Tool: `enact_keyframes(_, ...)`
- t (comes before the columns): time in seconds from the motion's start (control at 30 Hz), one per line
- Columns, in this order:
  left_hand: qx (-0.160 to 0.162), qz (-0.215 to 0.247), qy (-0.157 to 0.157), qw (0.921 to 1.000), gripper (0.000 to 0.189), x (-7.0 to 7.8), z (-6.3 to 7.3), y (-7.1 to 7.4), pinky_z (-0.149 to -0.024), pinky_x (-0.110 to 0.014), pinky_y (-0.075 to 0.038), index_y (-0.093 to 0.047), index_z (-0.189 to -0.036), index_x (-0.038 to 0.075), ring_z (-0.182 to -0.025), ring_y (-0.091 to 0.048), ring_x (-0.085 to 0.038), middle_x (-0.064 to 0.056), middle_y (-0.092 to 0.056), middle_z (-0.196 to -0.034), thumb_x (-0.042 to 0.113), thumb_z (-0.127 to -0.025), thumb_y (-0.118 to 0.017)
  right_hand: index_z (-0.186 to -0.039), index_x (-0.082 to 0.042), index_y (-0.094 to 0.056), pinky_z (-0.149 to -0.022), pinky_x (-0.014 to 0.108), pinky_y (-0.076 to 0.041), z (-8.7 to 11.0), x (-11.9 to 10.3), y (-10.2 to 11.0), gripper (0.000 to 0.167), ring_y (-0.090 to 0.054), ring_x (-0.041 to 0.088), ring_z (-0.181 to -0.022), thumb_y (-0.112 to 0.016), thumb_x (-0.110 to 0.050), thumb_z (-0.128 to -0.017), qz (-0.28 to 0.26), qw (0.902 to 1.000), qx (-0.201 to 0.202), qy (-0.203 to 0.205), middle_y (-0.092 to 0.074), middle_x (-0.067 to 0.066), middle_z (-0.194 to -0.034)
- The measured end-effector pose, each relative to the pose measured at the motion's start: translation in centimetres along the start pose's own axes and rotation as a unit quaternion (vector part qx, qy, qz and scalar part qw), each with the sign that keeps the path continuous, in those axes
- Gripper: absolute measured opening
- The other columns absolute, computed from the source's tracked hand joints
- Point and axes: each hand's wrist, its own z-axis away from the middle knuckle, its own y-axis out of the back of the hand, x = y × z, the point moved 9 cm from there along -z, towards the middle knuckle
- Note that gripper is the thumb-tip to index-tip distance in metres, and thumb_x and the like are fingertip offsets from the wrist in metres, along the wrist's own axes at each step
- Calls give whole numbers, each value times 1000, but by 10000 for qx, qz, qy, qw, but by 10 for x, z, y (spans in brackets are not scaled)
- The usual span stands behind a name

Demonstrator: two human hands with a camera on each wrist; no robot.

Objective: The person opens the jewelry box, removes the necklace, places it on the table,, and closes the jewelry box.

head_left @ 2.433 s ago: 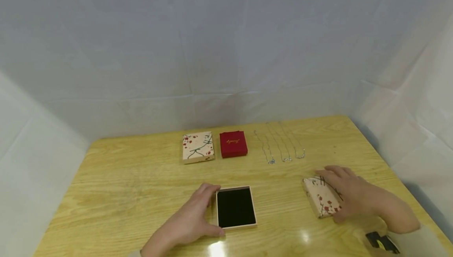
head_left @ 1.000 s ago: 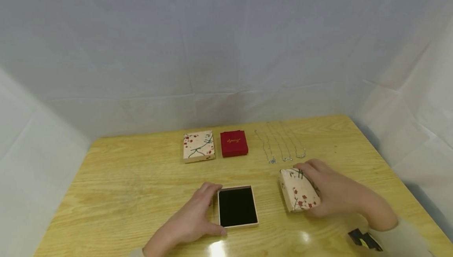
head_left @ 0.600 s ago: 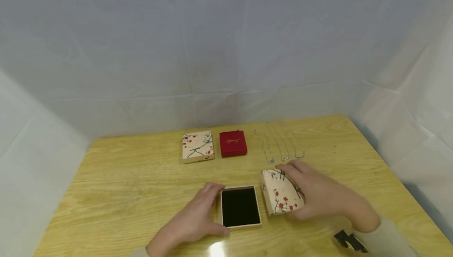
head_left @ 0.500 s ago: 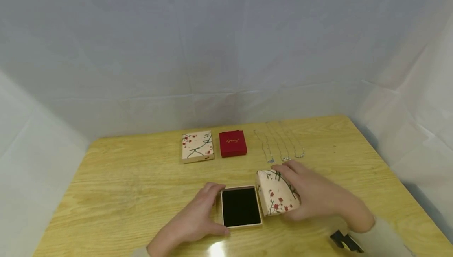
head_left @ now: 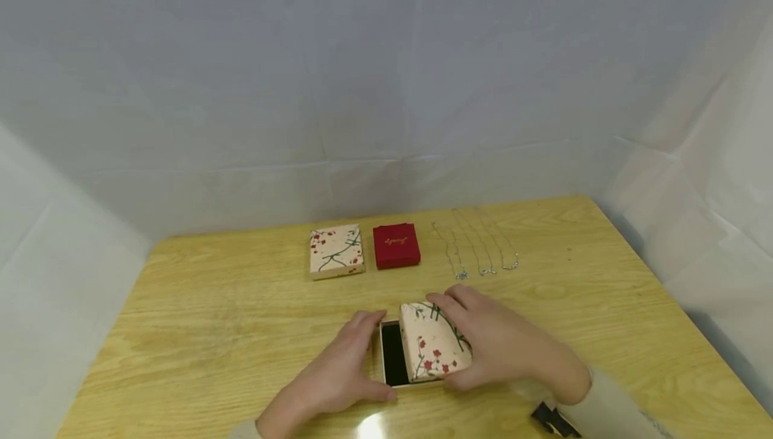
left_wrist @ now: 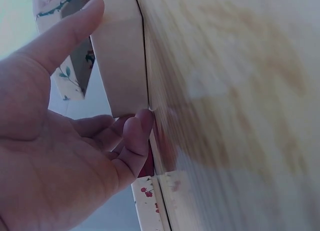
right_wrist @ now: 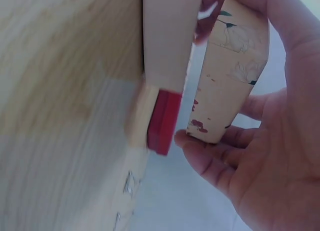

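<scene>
In the head view my left hand (head_left: 329, 368) spans the open box base (head_left: 394, 356), thumb at its near edge and fingertips at its far edge. The base is shallow and cream-rimmed, with a black pad inside. My right hand (head_left: 498, 338) holds the matching lid (head_left: 430, 342), cream with red blossoms and dark green branches, between thumb and fingers. That lid is tilted and hides the right part of the pad. From the right wrist, a gap shows between the lid (right_wrist: 227, 76) and the plain side of the base (right_wrist: 167, 41).
Behind the hands stand a closed blossom-patterned box (head_left: 336, 251) and a red box (head_left: 396, 246) with gold lettering. Three thin silver necklaces (head_left: 486, 270) lie to their right on the wooden table (head_left: 229, 305). White cloth (head_left: 362, 90) hangs at the back and sides.
My right hand has carried the lid leftward from the table's right side until it overlaps the base. My left hand has kept its hold, shifting slightly right with the base.
</scene>
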Motion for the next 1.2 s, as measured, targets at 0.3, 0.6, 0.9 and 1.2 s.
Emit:
enact_keyframes(0.3,35,301,134,9995,133,-2,-1,-1,-122,-60,-31,-19,-167,2,-151,-35,-42,-24,-35,-165,36,-68,-102,-160,-12,-44,-97,37,-56,-13,-11,-15,116,-55,12,-111,-89,-66,-67,182,9996,-151,-182,-56,3,-135)
enact_keyframes(0.6,24,362,108,9993,136,-1,0,-2,-123,-59,-29,-17,-168,3,-154,-30,-42,-23,-28,-169,34,-66,-102,-160,-12,-45,-95,35,-55,-19,-15,-23,114,-53,11,-107,-86,-69,-70,168,9994,-250,-148,-56,-1,-129)
enact_keyframes(0.9,29,248,34,9997,137,1,1,-2,-122,-59,-31,-16,-168,4,-153,-32,-41,-21,-29,-169,29,-65,-103,-159,-11,-45,-101,37,-54,-21,-18,-27,113,-52,13,-112,-86,-68,-71,155,9992,-344,-143,-55,1,-133)
enact_keyframes(1.2,-39,117,-6,9999,136,0,0,-4,-122,-57,-33,-16,-169,6,-151,-36,-40,-20,-34,-166,26,-66,-103,-160,-11,-44,-102,37,-53,-21,-18,-33,112,-51,14,-113,-84,-69,-73,110,9987,-468,-184,-54,0,-133)
